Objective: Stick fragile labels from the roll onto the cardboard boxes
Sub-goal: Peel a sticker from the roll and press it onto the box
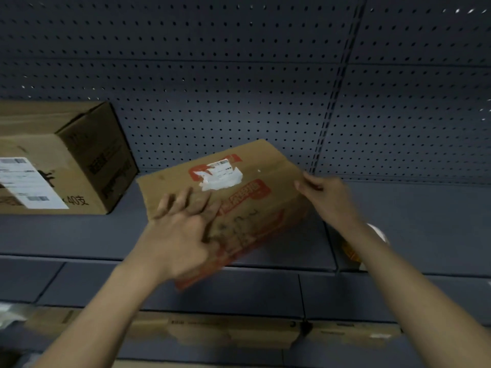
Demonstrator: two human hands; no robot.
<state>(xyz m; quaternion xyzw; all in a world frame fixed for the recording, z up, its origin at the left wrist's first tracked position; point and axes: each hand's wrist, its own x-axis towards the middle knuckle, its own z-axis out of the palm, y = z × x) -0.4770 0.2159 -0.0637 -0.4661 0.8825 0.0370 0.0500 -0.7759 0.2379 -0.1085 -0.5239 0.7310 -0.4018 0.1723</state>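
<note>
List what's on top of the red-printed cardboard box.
A torn white shipping label is stuck on the red-printed cardboard box; the left hand lies flat nearer the front. Whatever that hand covers is hidden.

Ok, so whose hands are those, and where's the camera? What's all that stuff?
No machine here: these are a person's two bare hands. The camera sits on the person's head, so you see what they see: a grey shelf with a holed back wall. The left hand lies with spread fingers on a cardboard box with red print. The right hand grips that box's far right corner. A torn white label is on its top. A second, bigger box with a white shipping label stands to the left. Something white and orange peeks from behind the right arm, too hidden to name.
</note>
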